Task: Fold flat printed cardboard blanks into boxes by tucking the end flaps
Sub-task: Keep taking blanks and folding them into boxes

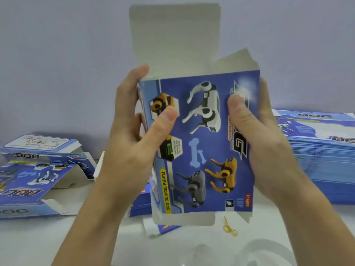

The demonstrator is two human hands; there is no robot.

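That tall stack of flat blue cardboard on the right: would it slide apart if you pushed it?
Probably. The stack of flat blanks is loose glossy sheets, nothing visibly binding them, so upper ones would likely slip. It looks heavy as a whole; a single sheet would likely bend.

Table (192, 246): a white surface across the near part of the scene, reaching back to the wall.
Wall (57, 54): plain pale grey-lilac, filling the far part of the scene.
Rubber band (229, 226): yellow, twisted into loops, lying flat on the table right of centre, near side.
Clear curved thing (269, 252): pale and see-through, at the near edge on the right; too blurred to tell what it is.
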